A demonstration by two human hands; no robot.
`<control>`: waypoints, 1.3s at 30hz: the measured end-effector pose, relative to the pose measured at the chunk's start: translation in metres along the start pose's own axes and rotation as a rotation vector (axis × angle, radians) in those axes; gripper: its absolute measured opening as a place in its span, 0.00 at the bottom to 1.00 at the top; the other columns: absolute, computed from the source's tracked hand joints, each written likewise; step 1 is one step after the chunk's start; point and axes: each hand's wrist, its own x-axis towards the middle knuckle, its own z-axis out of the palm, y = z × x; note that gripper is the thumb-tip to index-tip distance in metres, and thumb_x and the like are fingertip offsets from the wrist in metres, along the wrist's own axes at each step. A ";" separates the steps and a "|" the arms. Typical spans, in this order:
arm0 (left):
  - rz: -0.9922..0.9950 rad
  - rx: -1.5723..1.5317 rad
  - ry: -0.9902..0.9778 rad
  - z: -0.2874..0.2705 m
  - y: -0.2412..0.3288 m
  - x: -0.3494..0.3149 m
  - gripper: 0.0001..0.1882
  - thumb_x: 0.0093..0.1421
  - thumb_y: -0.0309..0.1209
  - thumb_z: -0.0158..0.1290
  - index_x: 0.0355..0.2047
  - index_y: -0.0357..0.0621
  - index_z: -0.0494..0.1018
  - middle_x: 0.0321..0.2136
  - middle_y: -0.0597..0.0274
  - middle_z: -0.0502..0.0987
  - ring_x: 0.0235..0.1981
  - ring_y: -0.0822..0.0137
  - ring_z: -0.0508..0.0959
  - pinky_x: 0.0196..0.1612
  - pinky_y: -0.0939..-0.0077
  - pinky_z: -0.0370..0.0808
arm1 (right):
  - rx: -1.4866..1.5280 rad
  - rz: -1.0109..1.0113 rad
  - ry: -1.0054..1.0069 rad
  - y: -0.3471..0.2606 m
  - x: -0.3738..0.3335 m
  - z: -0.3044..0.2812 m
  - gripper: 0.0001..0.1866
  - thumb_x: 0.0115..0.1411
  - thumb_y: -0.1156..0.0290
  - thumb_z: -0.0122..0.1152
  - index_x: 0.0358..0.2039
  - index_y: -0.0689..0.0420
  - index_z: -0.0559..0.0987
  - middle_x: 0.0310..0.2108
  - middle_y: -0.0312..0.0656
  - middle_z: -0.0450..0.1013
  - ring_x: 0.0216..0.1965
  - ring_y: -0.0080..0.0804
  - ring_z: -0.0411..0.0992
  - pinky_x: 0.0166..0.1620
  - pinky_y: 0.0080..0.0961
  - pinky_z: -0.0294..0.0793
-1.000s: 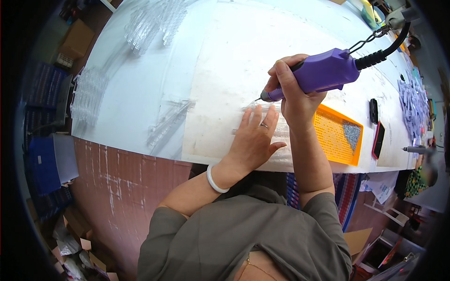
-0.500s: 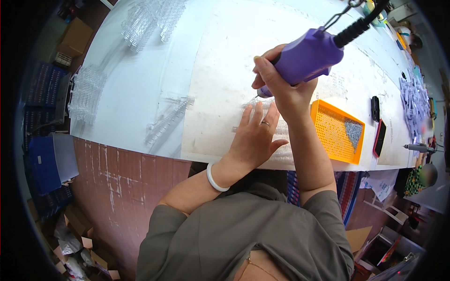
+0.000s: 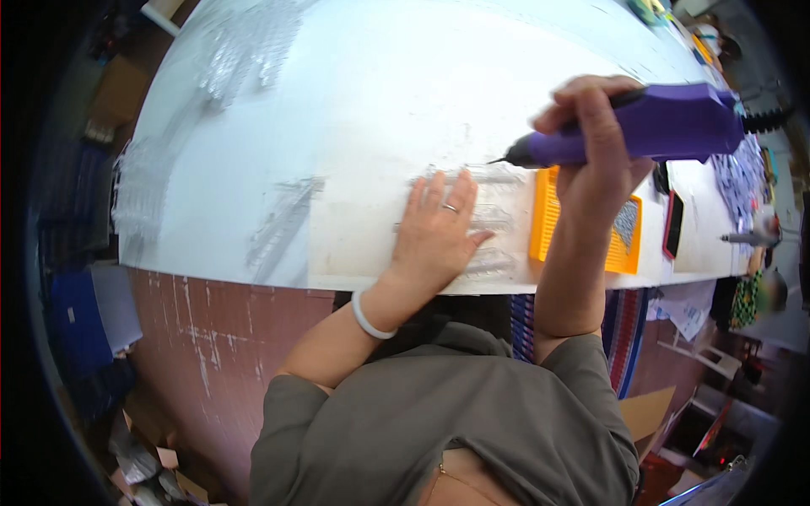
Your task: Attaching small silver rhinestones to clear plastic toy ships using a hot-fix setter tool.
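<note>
My right hand [image 3: 601, 143] is wrapped round a purple electric screwdriver [image 3: 683, 126], tilted almost level, its thin bit pointing left above the table. The bit's tip is close to the right part of a clear plastic strip [image 3: 498, 174]; whether they touch, I cannot tell. My left hand [image 3: 434, 236] lies flat with fingers spread over several clear strips on the white table [image 3: 380, 101], its fingertips by the farthest one. Under my right forearm, partly hidden, is an orange tray [image 3: 541, 223] with a heap of small silvery pieces [image 3: 625, 221], too small to name.
More clear toothed strips lie in a pile [image 3: 245, 55] at the far left, a stack [image 3: 145, 185] at the left edge and a small group [image 3: 283, 223] left of my hand. A phone [image 3: 673, 223] sits right of the tray. Purple-white strips [image 3: 736, 177] are heaped farther right.
My right hand has moved right with the screwdriver, away from my left fingertips, and the tool has tipped from steep to nearly level. The whole view has shifted slightly; my left hand stays flat.
</note>
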 end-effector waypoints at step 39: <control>0.083 0.039 -0.081 0.002 0.035 -0.017 0.35 0.52 0.47 0.60 0.54 0.35 0.68 0.57 0.53 0.67 0.57 0.52 0.64 0.59 0.58 0.61 | -0.398 0.271 0.238 -0.025 -0.054 -0.094 0.03 0.57 0.81 0.60 0.32 0.61 0.75 0.24 0.43 0.74 0.20 0.26 0.73 0.27 0.18 0.74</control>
